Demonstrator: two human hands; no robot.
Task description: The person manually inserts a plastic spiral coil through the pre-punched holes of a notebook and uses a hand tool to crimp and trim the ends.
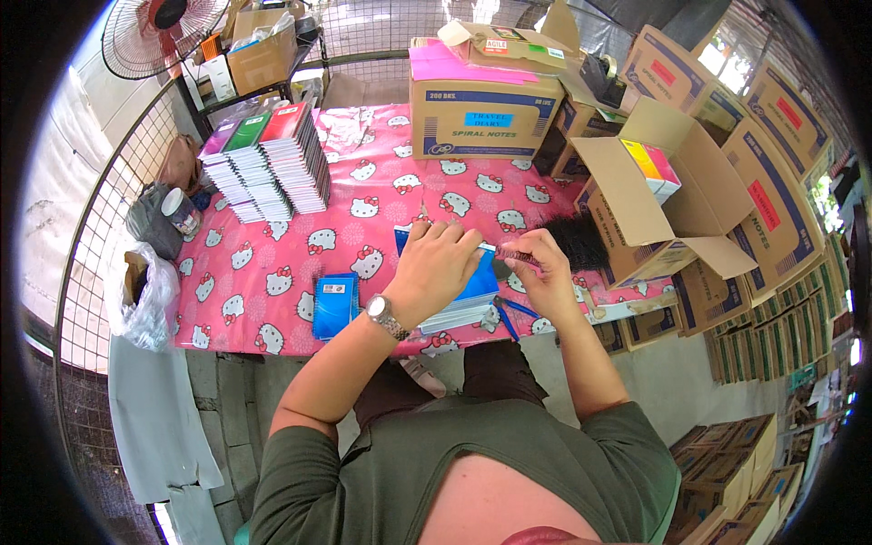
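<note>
My left hand, with a watch on the wrist, lies over a blue notebook, fingers bent down and gripping its far edge. Beneath it is a stack of white-paged books. On the notebook's right edge, my right hand pinches a thin dark spiral coil between thumb and fingers. Blue-handled pliers lie just below that hand, beside the stack. A smaller pile of blue spiral notebooks sits left of my left wrist. The left fingers partly hide the held notebook.
A heap of black coils lies right of my hands, near an open carton with notebooks inside. Tall stacks of purple, green and red notebooks stand far left. A large closed carton stands at the back of the pink-covered table.
</note>
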